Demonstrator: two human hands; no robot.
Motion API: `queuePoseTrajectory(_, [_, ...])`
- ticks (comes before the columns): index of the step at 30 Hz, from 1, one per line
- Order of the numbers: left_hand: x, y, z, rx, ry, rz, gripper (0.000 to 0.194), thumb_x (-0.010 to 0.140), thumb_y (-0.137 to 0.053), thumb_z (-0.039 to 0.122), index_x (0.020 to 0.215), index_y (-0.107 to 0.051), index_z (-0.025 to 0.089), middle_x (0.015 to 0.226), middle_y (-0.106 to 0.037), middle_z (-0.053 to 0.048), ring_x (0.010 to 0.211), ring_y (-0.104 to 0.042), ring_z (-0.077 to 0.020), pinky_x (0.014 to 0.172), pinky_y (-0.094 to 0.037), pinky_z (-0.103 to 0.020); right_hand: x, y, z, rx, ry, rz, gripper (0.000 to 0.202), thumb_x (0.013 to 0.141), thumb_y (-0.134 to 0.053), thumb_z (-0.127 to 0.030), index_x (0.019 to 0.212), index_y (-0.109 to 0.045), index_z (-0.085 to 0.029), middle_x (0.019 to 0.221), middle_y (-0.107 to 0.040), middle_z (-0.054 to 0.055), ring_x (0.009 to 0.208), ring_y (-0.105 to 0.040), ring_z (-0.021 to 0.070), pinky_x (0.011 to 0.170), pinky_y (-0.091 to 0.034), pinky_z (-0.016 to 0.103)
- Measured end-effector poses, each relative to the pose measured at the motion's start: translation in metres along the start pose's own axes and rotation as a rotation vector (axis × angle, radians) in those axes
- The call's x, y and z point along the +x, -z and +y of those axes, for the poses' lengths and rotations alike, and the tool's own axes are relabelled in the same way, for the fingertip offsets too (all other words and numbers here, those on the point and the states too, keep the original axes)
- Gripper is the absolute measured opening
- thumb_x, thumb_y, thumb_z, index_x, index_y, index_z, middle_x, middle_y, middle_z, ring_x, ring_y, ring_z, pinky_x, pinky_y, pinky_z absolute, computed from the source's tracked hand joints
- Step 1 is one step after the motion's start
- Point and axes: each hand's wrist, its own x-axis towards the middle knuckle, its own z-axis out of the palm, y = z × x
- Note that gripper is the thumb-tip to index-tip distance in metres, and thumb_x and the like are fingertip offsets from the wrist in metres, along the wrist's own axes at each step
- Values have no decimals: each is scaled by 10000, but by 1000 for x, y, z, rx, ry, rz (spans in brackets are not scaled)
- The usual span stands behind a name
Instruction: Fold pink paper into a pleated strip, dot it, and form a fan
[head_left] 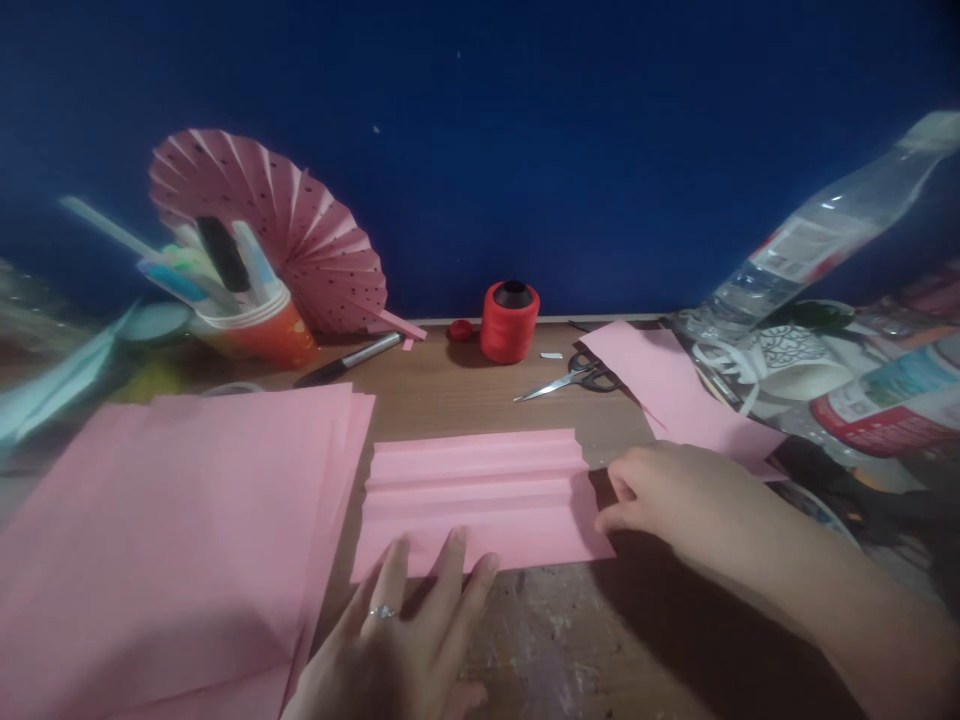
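In front of me lies a pink sheet of paper point(472, 495) with several crosswise folds running left to right, its upper part pleated and its lower part flatter. My left hand point(405, 620), with a ring on one finger, rests its spread fingertips on the paper's near edge. At the paper's right edge is my right hand point(667, 495), its fingers curled in and the thumb tip touching the edge; its grip is partly hidden. To the left lies a stack of pink paper sheets point(180, 530).
Behind the sheet are a red thread spool point(510, 325), scissors point(574, 380) and a marker point(352, 358). A pleated pink paper fan point(322, 240) leans behind a pen cup point(262, 330). Pink paper scraps point(675, 395) and plastic bottles point(810, 235) crowd the right.
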Motion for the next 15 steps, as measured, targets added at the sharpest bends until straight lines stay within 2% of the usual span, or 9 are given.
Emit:
queuePoseTrajectory(2, [0,2,1,-15,10,6,575,752,-520,374,1291,-347,275,1285,-445,-35,1012,-514,-283,786,-465,-397,-8,0,-1,-22,51,103,202,655,-598,-353,534,-563,-194,485,-523,2,424,-450,137,420,-236,251])
queuePoseTrajectory(4, [1,4,2,-6,9,-8,582,751,-518,357,1297,-339,261,1290,-438,-49,1024,-506,-287,788,-466,-398,-19,-1,-8,-5,222,238,153,724,-550,-286,603,-590,-201,564,-566,9,498,-494,144,467,-287,262])
queuePoseTrajectory(7, [1,6,4,9,4,-40,576,751,-508,354,1293,-352,238,1298,-426,-63,1037,-491,-305,792,-465,-416,-31,-10,-27,70,705,345,160,824,-462,-234,844,-620,-230,809,-619,20,746,-539,155,646,-354,281])
queuePoseTrajectory(8, [1,6,5,7,8,-42,562,757,-497,365,1288,-361,240,1299,-425,-58,1036,-489,-309,792,-465,-420,-33,-14,-33,68,810,360,157,824,-470,-234,898,-609,-225,837,-615,20,765,-527,156,662,-350,284])
queuePoseTrajectory(9, [1,6,6,5,17,-39,549,765,-485,379,1284,-368,244,1301,-424,-52,1032,-490,-314,786,-468,-422,-33,-20,-39,58,855,357,158,817,-490,-242,928,-600,-220,861,-609,20,773,-515,159,669,-344,288])
queuePoseTrajectory(11, [0,5,8,7,49,-25,540,777,-466,408,1285,-367,253,1301,-423,-45,1017,-493,-328,757,-478,-422,-30,-29,-48,40,851,359,160,808,-514,-253,936,-599,-209,861,-599,22,787,-495,171,672,-326,299])
queuePoseTrajectory(15, [-1,4,12,7,99,-8,562,791,-433,466,1303,-331,258,1296,-425,-48,1033,-473,-342,754,-469,-441,-25,-32,-50,-3,792,355,116,792,-536,-250,749,-640,-221,809,-589,16,798,-470,185,675,-272,322])
